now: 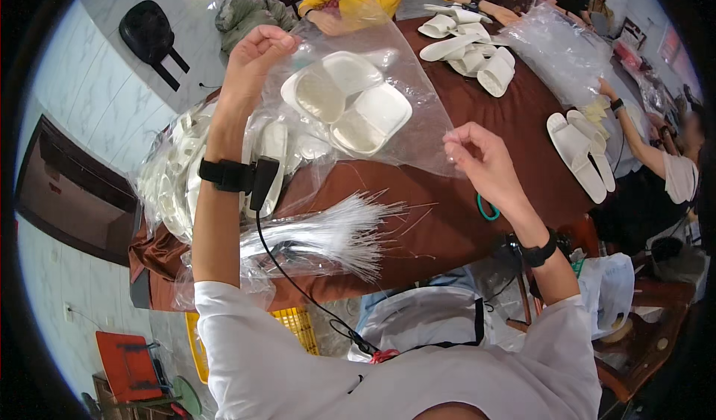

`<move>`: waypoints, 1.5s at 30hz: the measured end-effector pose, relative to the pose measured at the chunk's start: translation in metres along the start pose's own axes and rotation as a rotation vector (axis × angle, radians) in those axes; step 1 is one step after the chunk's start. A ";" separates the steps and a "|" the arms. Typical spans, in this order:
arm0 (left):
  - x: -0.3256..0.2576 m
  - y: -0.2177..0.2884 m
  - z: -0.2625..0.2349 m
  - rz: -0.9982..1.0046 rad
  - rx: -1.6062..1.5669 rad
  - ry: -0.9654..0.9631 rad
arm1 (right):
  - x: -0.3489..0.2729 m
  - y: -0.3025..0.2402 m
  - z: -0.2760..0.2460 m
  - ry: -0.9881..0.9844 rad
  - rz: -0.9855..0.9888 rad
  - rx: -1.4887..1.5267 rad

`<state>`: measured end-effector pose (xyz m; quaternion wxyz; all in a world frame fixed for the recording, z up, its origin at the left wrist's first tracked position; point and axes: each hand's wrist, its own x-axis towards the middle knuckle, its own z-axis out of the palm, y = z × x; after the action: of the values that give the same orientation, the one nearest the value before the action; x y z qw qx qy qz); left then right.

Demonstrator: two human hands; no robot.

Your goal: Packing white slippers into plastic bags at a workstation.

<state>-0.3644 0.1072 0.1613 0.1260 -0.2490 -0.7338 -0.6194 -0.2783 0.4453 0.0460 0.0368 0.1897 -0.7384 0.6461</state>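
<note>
A clear plastic bag (429,138) hangs stretched between my raised hands above the table. My left hand (262,53) pinches it at the upper left corner. At the lower right corner, my right hand (481,160) pinches it between thumb and fingers. A pair of white open-toed slippers (371,119) shows through the film, apparently inside the bag. Below lies a fanned bundle of thin white strips (328,234), partly in clear plastic. Left of it, a heap of white slippers (175,174) sits in clear film, partly hidden by my left forearm.
A brown cloth covers the table (440,211). More white slippers (477,58) lie at its far side, another pair (583,152) at the right. Clear bags (559,51) are stacked beyond. People sit across and at the right. A yellow basket (298,327) stands under the near edge.
</note>
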 end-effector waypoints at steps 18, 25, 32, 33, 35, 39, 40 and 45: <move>0.004 0.044 0.005 0.065 -0.063 0.218 | 0.013 -0.046 -0.020 0.429 -0.313 0.210; 0.020 0.054 0.014 0.133 -0.308 0.191 | 0.007 -0.025 -0.019 0.154 -0.173 0.207; 0.006 0.084 0.044 0.106 -0.210 0.302 | 0.002 -0.038 -0.063 0.412 -0.269 0.203; 0.006 0.083 0.049 0.102 -0.238 0.272 | -0.001 -0.042 -0.074 0.451 -0.313 0.178; 0.007 0.082 0.060 0.093 -0.227 0.282 | -0.006 -0.050 -0.088 0.530 -0.330 0.139; -0.003 0.065 0.104 -0.042 -0.330 0.277 | -0.018 -0.049 -0.126 0.534 -0.302 0.159; -0.008 0.053 0.116 -0.070 -0.361 0.239 | -0.022 -0.041 -0.135 0.540 -0.302 0.154; -0.047 -0.013 0.166 -0.429 -0.354 0.332 | -0.041 0.005 -0.152 0.504 -0.022 -0.099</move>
<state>-0.3113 0.2574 0.0941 0.0652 -0.0023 -0.6199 -0.7819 -0.2708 0.6029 0.0541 0.2361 0.0287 -0.7344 0.6357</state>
